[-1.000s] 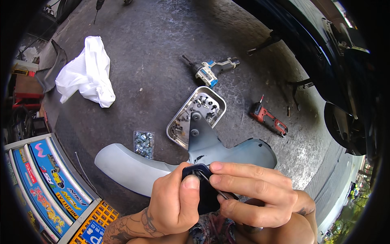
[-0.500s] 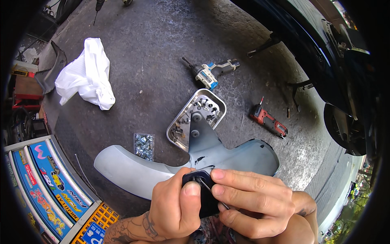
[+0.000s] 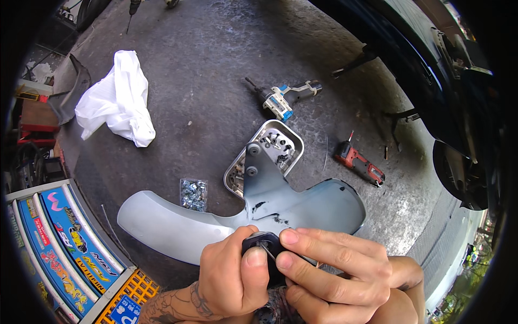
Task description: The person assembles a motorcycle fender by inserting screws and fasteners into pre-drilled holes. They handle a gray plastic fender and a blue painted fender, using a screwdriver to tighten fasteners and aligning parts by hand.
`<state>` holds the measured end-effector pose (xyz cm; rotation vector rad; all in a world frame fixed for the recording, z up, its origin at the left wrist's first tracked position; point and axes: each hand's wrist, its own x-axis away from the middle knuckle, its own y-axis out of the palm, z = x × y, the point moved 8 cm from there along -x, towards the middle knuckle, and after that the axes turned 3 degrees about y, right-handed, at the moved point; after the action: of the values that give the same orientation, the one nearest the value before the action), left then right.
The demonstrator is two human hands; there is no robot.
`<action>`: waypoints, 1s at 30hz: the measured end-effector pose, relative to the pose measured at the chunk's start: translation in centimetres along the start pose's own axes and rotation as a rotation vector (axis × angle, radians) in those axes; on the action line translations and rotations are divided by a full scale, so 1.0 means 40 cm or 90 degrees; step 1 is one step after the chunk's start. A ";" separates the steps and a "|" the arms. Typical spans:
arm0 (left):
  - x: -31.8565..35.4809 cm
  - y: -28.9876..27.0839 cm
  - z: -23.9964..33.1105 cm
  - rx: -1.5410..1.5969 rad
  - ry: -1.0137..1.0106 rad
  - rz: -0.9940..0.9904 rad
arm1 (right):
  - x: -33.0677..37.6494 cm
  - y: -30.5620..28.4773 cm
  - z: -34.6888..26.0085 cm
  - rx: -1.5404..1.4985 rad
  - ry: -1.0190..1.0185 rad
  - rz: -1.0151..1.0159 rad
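Observation:
A silver-grey scooter fender [image 3: 172, 224] lies across in front of me, its pointed tab with two round grommets over part of the tray. At its near side, my left hand [image 3: 234, 272] is closed around a dark blue-black end piece [image 3: 264, 239], thumb pressed on its face. Whether this piece belongs to the fender I cannot tell. My right hand [image 3: 337, 272] has its fingers bent together around a thin metal rod [image 3: 268, 251], whose tip meets the dark piece beside my left thumb. The rod's other end is mostly hidden by my right fingers.
A metal tray [image 3: 298, 141] holds loose screws and clips. Around it lie a white-blue power driver [image 3: 278, 102], a red cordless driver [image 3: 360, 164], a bag of small metal clips [image 3: 193, 194] and a white cloth [image 3: 118, 100]. A stickered drawer cabinet [image 3: 65, 237] stands left, a dark scooter [image 3: 431, 81] right.
The fender has swung slightly to the left, baring more of the tray. My right hand has shifted a little along the rod, fingers spread more over it; my left grip stays.

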<state>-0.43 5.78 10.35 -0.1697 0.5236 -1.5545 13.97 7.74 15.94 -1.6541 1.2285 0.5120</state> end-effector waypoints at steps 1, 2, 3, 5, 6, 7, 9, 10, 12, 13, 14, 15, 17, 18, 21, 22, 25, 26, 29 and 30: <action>0.001 0.006 -0.007 -0.018 -0.012 -0.023 | -0.002 0.003 -0.002 0.016 0.011 0.027; 0.001 0.005 -0.012 -0.012 -0.016 -0.030 | -0.002 0.010 0.000 0.037 -0.027 0.009; 0.001 0.005 -0.014 -0.003 -0.016 -0.032 | -0.003 0.016 -0.004 0.050 -0.042 -0.003; 0.004 0.006 -0.018 -0.033 -0.019 -0.044 | -0.007 0.018 -0.002 0.067 -0.052 -0.023; 0.004 0.002 -0.013 -0.043 -0.002 -0.028 | -0.009 0.017 0.001 0.071 -0.047 -0.025; 0.006 0.004 -0.014 -0.064 -0.005 -0.029 | -0.012 0.013 0.000 0.074 -0.042 -0.028; 0.008 0.003 -0.001 -0.134 0.043 0.004 | -0.017 0.009 0.004 0.073 -0.026 -0.028; 0.010 0.006 -0.010 -0.100 0.016 -0.004 | -0.018 0.011 0.008 0.069 -0.014 -0.031; 0.013 0.007 -0.013 -0.108 0.017 -0.003 | -0.020 0.017 0.015 0.059 0.006 -0.038; 0.015 0.010 -0.017 -0.112 0.008 -0.011 | -0.020 0.018 0.015 0.056 0.006 -0.036; 0.017 0.011 -0.018 -0.124 0.015 -0.003 | -0.017 0.023 0.017 0.058 -0.013 -0.026; 0.019 0.008 -0.011 -0.155 0.043 0.017 | -0.018 0.020 0.014 0.057 -0.013 -0.024; 0.024 0.012 -0.021 -0.135 0.034 0.026 | -0.017 0.021 0.022 0.049 0.005 -0.028; 0.028 0.009 -0.017 -0.152 0.043 0.050 | -0.018 0.021 0.025 0.047 0.015 -0.033; 0.041 0.013 -0.007 -0.198 0.068 0.084 | -0.022 0.024 0.022 0.046 0.028 -0.042; 0.042 0.015 -0.012 -0.176 0.052 0.081 | -0.024 0.026 0.020 0.047 0.027 -0.040; 0.045 0.017 -0.009 -0.194 0.064 0.079 | -0.026 0.028 0.025 0.041 0.038 0.016; 0.045 0.017 -0.008 -0.200 0.060 0.072 | -0.025 0.029 0.027 0.033 0.059 0.053; 0.038 0.013 -0.007 -0.210 0.073 0.052 | -0.022 0.029 0.031 0.023 0.052 0.041; 0.035 0.012 -0.005 -0.229 0.082 0.040 | -0.020 0.032 0.030 0.019 0.051 0.027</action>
<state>-0.19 4.48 9.67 -0.3255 0.9015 -1.4055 12.76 9.15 15.49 -1.6389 1.3265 0.4553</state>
